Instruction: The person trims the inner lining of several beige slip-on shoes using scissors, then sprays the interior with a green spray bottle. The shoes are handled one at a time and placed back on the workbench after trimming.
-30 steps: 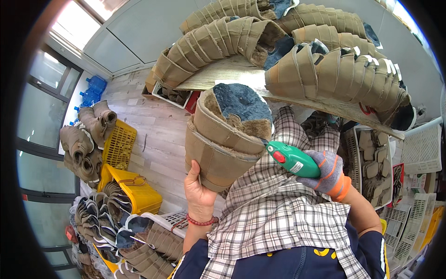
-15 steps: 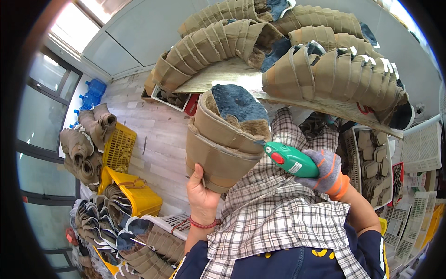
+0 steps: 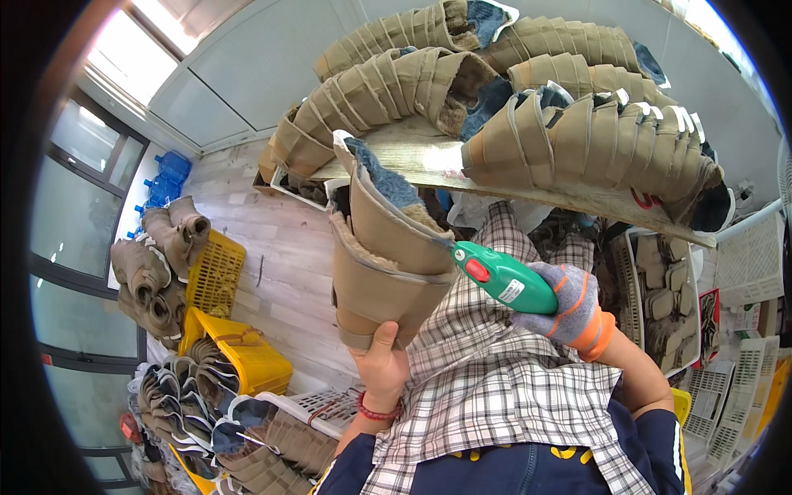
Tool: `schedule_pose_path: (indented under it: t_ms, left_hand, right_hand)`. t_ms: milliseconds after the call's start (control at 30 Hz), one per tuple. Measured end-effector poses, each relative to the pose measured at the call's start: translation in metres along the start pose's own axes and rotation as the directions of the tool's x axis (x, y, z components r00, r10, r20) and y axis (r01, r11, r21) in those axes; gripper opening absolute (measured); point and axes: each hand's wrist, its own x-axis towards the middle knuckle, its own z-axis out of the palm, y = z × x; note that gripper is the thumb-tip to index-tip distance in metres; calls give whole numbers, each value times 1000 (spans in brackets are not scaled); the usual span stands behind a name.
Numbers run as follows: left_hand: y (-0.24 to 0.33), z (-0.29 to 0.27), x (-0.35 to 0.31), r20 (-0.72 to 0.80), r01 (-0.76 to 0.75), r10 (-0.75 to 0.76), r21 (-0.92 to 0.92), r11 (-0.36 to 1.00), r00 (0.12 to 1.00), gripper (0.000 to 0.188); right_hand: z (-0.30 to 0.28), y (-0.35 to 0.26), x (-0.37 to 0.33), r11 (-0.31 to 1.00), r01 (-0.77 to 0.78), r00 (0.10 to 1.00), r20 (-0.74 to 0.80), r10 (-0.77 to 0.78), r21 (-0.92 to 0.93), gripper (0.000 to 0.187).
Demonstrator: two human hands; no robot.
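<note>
Gripping tan fleece-lined boot upper (image 3: pixel 388 256), green tool (image 3: pixel 502 279) touching

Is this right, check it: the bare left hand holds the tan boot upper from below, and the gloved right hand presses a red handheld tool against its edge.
Not quite. The head view shows the handheld tool is green, with only a red button. The rest stands: the bare left hand holds the tan boot upper from below, and the gloved right hand presses the tool against its edge.

Left hand (image 3: pixel 381 363) bare, raised, fingers closed in a grip, red band at the wrist. Right hand (image 3: pixel 569 307) gloved (grey knit, orange cuff), fist closed, forearm bare and angled up from lower right.
</note>
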Motion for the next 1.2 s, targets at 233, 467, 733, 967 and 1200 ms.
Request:
schedule_pose_path:
  t_ms: [233,467,733,967,1200]
  left_hand:
    - [-16,2,-5,89,-237,224,527,816,971,38]
    - [-32,-8,-2,292,-427,312,666,612,904,24]
    - [-40,-22,-8,541,-590,238,720,365,807,25]
    - [-25,-23,-16,362,-435,244,788,436,900,31]
    - [68,-23,0,94,145,-245,584,798,965,40]
  right_hand:
    - [-1,-5,8,999,-46,998,-34,46,-7,45]
    - [-5,-15,13,981,-181,983,-28,183,63,47]
    - [-9,-28,19,828,-354,925,31,379,435,42]
    - [-19,-2,33,714,-414,874,28,485,564,40]
    - [-54,37,-40,813,-518,803,-177,570,265,39]
